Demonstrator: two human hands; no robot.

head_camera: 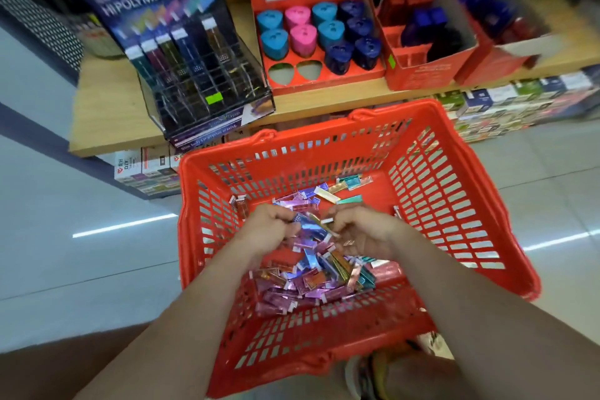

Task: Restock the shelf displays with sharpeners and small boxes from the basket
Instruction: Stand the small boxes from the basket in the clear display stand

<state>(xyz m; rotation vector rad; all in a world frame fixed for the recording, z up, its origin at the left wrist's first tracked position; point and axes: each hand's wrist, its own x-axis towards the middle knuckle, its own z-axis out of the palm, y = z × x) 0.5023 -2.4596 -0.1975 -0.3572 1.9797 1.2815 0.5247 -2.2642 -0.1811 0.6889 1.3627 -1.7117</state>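
A red plastic basket [454,204] sits on the floor below the shelf, holding a heap of small shiny boxes [311,279] in pink, blue, teal and gold. Both my hands are down inside it over the heap. My left hand [269,230] grips a few small boxes with curled fingers. My right hand [363,234] pinches small boxes beside it. On the shelf above stands the clear "Hi Polymer" display [194,75] with partly filled slots. To its right, the red sharpener tray [324,42] holds blue, pink and navy sharpeners, with two front slots bare.
The wooden shelf [107,120] runs across the top. More red cartons [431,42] with dark items stand at the right. Stacked small boxes [506,104] line the lower shelf. Grey tiled floor [65,237] surrounds the basket; my shoe [367,377] is at its near edge.
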